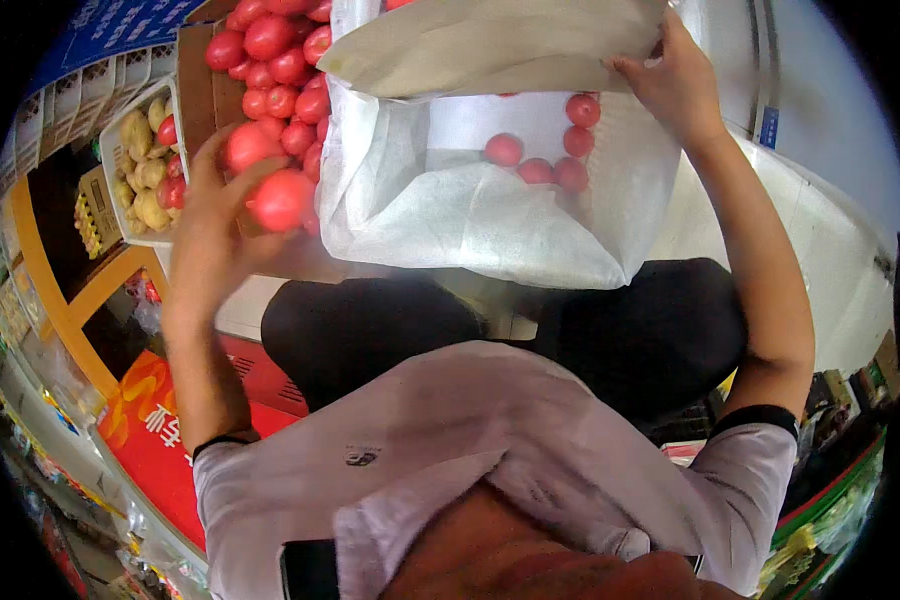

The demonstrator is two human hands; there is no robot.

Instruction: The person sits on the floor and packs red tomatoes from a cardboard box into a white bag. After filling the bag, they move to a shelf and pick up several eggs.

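Observation:
My right hand point(671, 86) grips the edge of a beige sheet point(495, 45), possibly paper, raised over the far part of a container lined with white cloth-like material point(480, 225). Inside the container several round red fruits point(503, 149) rest on a pale surface. At the left, my left hand point(229, 195) reaches over a cardboard box point(199, 82) heaped with red fruits point(268, 37). Its fingers are spread around two larger-looking red fruits point(279, 199), which may be tomatoes; whether it lifts them is unclear.
A white basket point(109, 161) of potatoes point(150, 171) and some red fruits stands left of the cardboard box. A red printed box point(157, 442) lies lower left. Wooden shelf framing point(45, 262) stands at the left, packaged goods point(832, 525) at the lower right.

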